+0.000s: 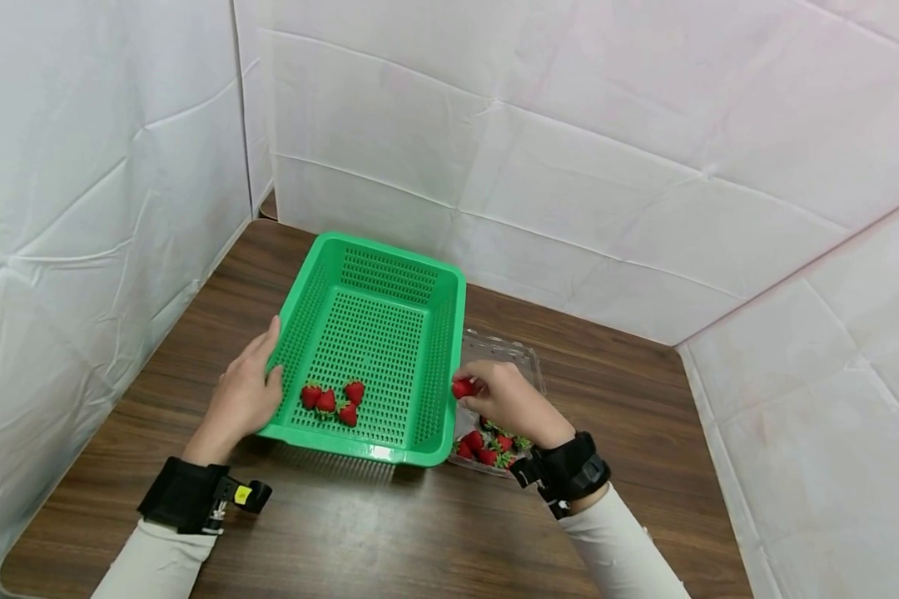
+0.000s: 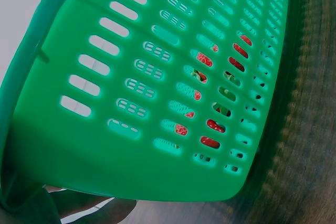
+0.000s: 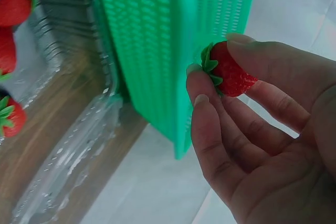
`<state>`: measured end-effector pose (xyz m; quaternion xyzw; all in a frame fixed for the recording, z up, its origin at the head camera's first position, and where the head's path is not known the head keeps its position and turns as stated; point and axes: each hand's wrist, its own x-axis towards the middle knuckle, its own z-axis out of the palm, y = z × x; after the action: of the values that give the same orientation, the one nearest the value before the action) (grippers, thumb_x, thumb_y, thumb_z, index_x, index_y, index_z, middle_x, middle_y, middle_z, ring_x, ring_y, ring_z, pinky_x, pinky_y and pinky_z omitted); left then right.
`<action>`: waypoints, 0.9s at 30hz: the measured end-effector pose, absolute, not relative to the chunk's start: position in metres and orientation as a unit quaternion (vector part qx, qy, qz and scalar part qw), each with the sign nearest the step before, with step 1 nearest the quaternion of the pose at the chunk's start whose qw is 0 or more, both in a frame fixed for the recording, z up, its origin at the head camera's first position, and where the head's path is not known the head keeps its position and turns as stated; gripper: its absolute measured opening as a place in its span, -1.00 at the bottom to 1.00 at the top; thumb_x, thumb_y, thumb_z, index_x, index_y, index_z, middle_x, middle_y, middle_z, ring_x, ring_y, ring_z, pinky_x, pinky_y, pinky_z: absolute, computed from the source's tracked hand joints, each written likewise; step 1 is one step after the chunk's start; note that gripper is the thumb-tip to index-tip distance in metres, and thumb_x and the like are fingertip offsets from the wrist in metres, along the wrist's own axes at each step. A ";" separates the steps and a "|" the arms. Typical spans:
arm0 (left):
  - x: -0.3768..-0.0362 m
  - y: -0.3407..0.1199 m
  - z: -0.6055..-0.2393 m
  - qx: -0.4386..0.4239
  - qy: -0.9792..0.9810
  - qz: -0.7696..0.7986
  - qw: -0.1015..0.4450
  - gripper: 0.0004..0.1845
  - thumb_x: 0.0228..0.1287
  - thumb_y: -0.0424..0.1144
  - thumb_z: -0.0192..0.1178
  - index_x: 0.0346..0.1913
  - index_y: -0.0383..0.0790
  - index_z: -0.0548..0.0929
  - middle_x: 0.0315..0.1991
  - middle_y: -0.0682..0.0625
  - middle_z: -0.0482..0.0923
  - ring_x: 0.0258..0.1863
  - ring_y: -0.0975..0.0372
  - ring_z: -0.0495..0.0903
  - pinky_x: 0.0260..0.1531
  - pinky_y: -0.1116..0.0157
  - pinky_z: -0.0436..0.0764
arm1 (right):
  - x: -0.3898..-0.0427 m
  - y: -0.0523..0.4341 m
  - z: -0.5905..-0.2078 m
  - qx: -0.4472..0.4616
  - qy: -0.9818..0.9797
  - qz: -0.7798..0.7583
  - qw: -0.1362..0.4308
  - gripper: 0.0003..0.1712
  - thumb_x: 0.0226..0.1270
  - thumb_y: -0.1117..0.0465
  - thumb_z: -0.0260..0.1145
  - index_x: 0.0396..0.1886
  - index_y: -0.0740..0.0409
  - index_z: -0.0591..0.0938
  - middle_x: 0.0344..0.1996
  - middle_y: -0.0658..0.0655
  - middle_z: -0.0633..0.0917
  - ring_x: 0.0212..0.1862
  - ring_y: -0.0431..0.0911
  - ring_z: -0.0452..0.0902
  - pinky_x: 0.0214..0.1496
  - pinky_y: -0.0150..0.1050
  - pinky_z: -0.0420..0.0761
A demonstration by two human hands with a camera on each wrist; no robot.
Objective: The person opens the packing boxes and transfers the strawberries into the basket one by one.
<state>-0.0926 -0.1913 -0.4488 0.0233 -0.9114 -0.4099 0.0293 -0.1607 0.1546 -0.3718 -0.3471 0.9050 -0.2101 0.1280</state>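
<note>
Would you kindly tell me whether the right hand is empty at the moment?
No, the right hand pinches a red strawberry between its thumb and fingers, beside the green basket.

The basket [image 1: 367, 349], 4 strawberries [image 1: 325, 401] inside, is left of the container [image 1: 524, 359].

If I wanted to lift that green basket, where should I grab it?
The green basket is probably best gripped by its rim along both long sides, approaching each from outside: the rim runs all round the open top, and strawberries lie inside.
</note>
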 end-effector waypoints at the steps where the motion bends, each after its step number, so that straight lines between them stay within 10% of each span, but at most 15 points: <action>1: -0.093 -0.191 -0.449 0.023 -0.911 -0.410 0.029 -0.24 0.45 -0.41 -0.11 0.56 -0.09 -0.23 0.47 -0.39 0.06 0.09 -0.36 0.44 -0.02 -0.29 0.41 | -0.161 0.153 -0.370 -0.348 0.904 -0.211 0.128 -0.68 0.27 0.37 0.33 0.03 0.20 0.64 -0.14 0.11 0.70 -0.20 -0.15 0.66 -0.19 -0.39 0.62; 27: -0.093 -0.192 -0.450 0.022 -0.912 -0.408 0.029 -0.23 0.45 -0.41 -0.09 0.56 -0.09 -0.22 0.47 -0.38 0.06 0.00 -0.31 0.50 -0.09 -0.21 0.45 | -0.175 0.107 -0.362 -0.387 0.889 -0.189 0.153 -0.71 0.36 0.09 0.30 -0.01 0.08 0.70 -0.36 -0.05 0.66 -0.38 -0.22 0.46 -0.31 -0.37 0.44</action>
<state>-0.0935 -0.1919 -0.4502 0.0215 -0.9122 -0.4082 0.0294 -0.1747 0.1067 -0.3623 -0.3871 0.8894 -0.1893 0.1526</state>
